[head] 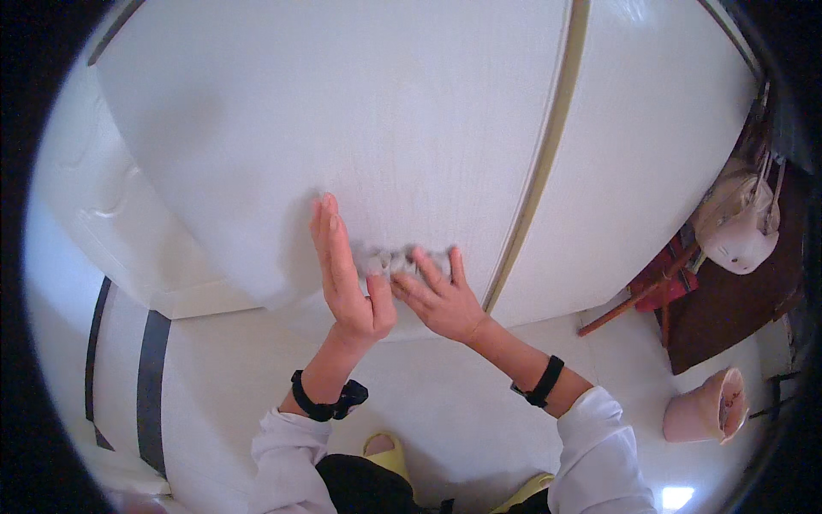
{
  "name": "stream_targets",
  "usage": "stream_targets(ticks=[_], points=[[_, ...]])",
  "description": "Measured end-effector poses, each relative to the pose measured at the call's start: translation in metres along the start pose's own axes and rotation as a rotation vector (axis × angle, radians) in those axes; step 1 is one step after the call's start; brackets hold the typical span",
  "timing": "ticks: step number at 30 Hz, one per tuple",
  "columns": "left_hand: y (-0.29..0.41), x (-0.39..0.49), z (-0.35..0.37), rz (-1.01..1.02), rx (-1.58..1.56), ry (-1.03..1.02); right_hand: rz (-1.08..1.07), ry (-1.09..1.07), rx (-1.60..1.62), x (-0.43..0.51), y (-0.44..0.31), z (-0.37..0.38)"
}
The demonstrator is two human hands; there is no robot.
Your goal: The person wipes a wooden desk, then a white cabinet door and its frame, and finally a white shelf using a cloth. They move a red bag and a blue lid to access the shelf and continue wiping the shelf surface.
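A crumpled grey cloth (397, 262), somewhat blurred, lies against a smooth white door panel (398, 128) in front of me. My right hand (446, 305) presses it there with spread fingers, which cover part of the cloth. Just to the left is my left hand (347, 289), its fingers straight and close together, pointing up along the panel. Its thumb stands apart from the fingers, near the cloth's left end; whether it touches the cloth I cannot tell. Nothing shows in the left palm.
A gold-coloured strip (546, 154) runs down the panel to the right. Beyond hang a pale bag (738, 225) and a dark brown board (719, 321). A pink waste bin (693, 411) stands on the pale floor (462, 385). Yellow slippers (390, 457) are below me.
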State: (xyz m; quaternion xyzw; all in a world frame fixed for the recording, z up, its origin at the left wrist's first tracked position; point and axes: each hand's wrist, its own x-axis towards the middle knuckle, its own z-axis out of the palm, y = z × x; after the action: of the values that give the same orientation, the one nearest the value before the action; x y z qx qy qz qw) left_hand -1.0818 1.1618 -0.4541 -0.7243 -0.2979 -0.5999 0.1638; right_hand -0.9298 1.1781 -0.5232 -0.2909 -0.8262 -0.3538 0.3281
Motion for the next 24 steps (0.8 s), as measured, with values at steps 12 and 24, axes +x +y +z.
stream_targets(ticks=[12,24], points=[[-0.024,0.032,-0.035,-0.088,0.245,0.174,0.451,0.678,-0.16,0.178,0.121,-0.09],[-0.076,-0.02,-0.071,-0.456,-0.139,0.595,-0.245,0.223,0.075,0.242,-0.034,0.006]])
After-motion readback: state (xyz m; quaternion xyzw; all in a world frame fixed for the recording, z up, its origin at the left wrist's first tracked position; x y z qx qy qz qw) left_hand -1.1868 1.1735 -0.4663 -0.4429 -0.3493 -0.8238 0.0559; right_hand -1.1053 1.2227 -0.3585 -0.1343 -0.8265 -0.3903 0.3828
